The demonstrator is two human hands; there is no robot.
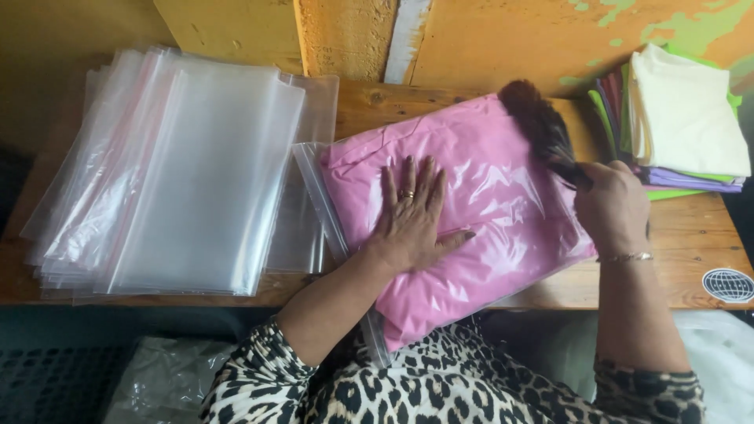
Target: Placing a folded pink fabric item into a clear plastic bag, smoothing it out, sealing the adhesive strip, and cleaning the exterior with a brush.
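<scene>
A pink folded cloth sealed in a clear zip bag (487,196) lies across the wooden table (691,243), its lower corner hanging over the front edge. My left hand (412,212) rests flat on the bag, fingers spread, a ring on one finger. My right hand (613,206) grips the handle of a dark feather duster (542,129), whose feathers touch the bag's upper right corner. A bracelet sits on my right wrist.
A thick stack of empty clear plastic bags (173,173) covers the left of the table. Folded cloths in cream, purple and green (683,126) are piled at the right. A yellow wall (503,39) with peeling paint rises behind. More plastic (165,377) lies below the table.
</scene>
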